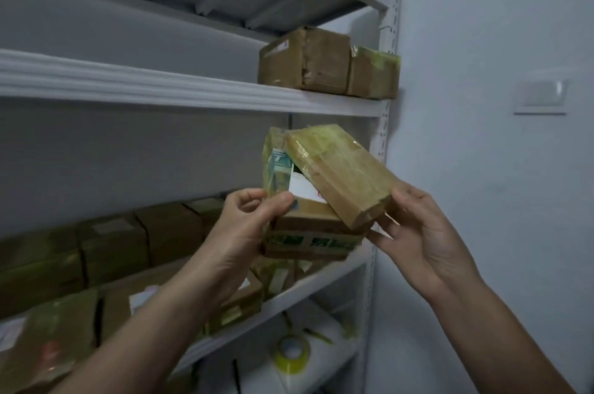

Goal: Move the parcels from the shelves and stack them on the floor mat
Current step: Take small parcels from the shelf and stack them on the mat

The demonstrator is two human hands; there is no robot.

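The person's two arms are uncovered: the left forearm (154, 323) and the right forearm (501, 329) are bare along all of their visible length, as far as the lower edge of the view. The left grip (244, 226) and the right grip (414, 233) are bare too, with slim fingers. Tendon lines stand out at the left wrist, and creases cross the right palm.

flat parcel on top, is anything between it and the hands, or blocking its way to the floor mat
Nothing visible between them: the right hand grips the flat parcel by its near end, and the left hand holds the lower box it leans on. The floor mat is out of view, so that path cannot be judged.
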